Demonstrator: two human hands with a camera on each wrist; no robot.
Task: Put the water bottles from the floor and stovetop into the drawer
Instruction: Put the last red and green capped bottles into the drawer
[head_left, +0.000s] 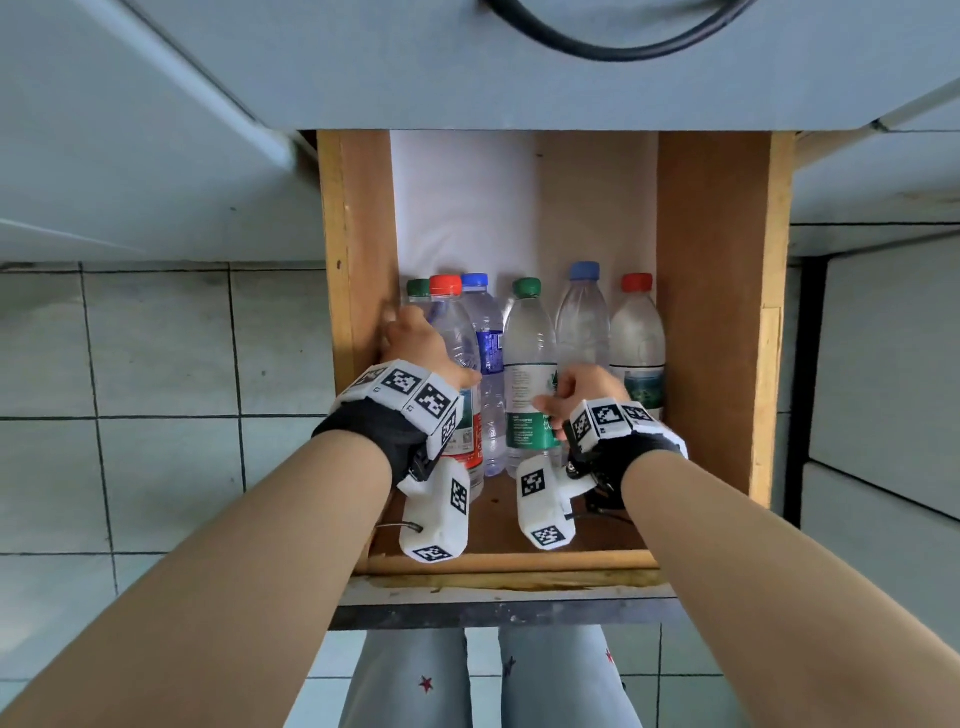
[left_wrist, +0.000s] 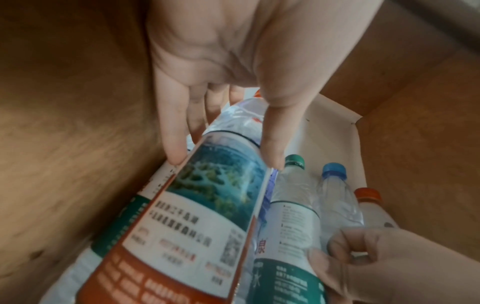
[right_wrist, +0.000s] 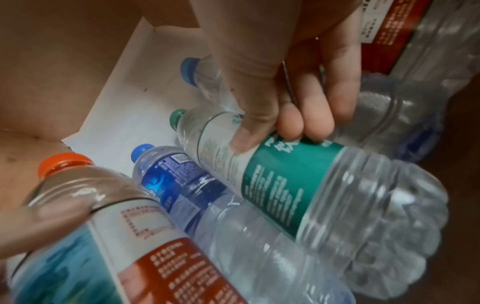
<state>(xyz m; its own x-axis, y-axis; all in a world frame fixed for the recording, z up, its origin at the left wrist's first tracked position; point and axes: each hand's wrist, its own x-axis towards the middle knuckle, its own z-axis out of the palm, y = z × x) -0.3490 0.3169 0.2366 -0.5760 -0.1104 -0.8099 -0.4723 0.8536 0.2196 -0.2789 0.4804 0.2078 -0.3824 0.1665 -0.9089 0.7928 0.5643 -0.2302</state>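
The wooden drawer is pulled open, and several water bottles stand upright in a row inside. My left hand grips a red-capped bottle near the drawer's left wall; thumb and fingers lie on either side of its red-and-blue label. My right hand grips the green-capped bottle in the middle, with the thumb pressed on its green label and the fingers curled behind. Both bottles' bases are hidden by my wrists.
Other bottles in the drawer: a green-capped one at the far left, two blue-capped ones, and a red-capped one by the right wall. White paper lines the back. Grey counter overhangs; tiled floor lies left.
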